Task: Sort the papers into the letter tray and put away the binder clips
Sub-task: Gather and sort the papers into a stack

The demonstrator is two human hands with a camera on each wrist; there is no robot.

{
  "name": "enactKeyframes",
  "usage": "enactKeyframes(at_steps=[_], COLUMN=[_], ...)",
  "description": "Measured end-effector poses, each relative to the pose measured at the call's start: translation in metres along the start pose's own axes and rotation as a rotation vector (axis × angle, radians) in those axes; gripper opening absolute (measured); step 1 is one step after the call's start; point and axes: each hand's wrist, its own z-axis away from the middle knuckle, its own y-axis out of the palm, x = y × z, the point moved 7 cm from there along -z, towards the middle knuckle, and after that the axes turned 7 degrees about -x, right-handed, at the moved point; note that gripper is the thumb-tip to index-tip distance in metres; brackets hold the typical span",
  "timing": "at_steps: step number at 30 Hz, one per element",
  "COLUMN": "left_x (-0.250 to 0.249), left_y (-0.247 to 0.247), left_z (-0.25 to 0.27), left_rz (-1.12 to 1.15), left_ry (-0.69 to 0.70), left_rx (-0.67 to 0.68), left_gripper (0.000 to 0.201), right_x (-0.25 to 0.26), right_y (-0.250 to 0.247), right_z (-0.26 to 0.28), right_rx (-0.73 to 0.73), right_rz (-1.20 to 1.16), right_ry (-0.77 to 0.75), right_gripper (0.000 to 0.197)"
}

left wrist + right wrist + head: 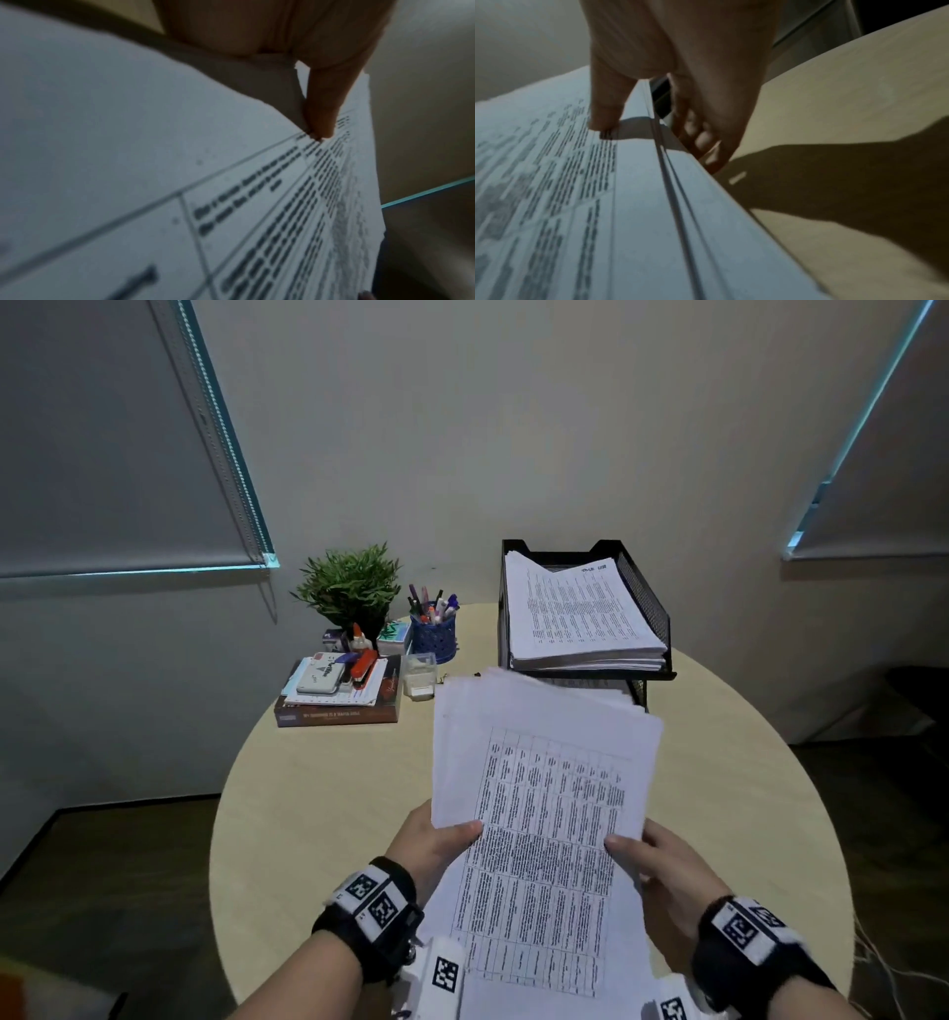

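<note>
Fingers (700, 138) curled under the paper stack (544, 793), both thumbs on top; undersides only in wrist views.

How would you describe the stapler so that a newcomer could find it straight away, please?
On the round table, look to the far left, in front of the potted plant. A pile of books lies there, and the stapler rests on top: the only bright orange-red thing, beside a white case.
</note>
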Motion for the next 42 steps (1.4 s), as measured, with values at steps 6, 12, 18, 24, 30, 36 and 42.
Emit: enactKeyframes(at_steps=[6, 12, 18, 24, 30, 36, 42], left_x=[-0.081, -0.127, -0.092, -0.112, -0.089, -0.067, -0.1], left_y=[0.004, 0.005, 0.013, 0.019, 0.01, 0.009, 0.017], left_z=[-0.001, 0.002, -0.008, -0.01, -0.015, -0.018, -0.011], left_rz=[-0.051, 0.069, 0.041, 0.172, 0.125, 0.062, 0.067], left_ry=[0.244, 0.437, 0.297, 0.381, 0.322, 0.242, 0.402], left_rx=[-0.068, -0.023, -0.041, -0.067, -0.083, -0.207, -0.142], left_gripper=[0.054, 0.041, 0.028, 0.045, 0.037, 0.037, 0.032], right_x=[0.112, 0.159, 0.113, 0.126, 0.096, 0.086, 0.118], right_y=[0.03, 0.034, 0.037, 0.034, 0.023, 0.035, 0.032], right_z=[0.043, 0.067, 0.04, 0.041, 0.022, 0.029, 0.037], right_rx=[0.001, 0.017, -0.07, -0.049, -0.144, -0.118, -0.121], right_rz=[-0.155, -0.198, -0.203, -0.398, -0.254, -0.248, -0.289], right_ry=[-0.41, -0.683, -0.577, -0.571, -0.434, -0.408, -0.54], right_gripper=[0.021, 0.041, 0.048, 0.053, 0.038, 0.019, 0.019])
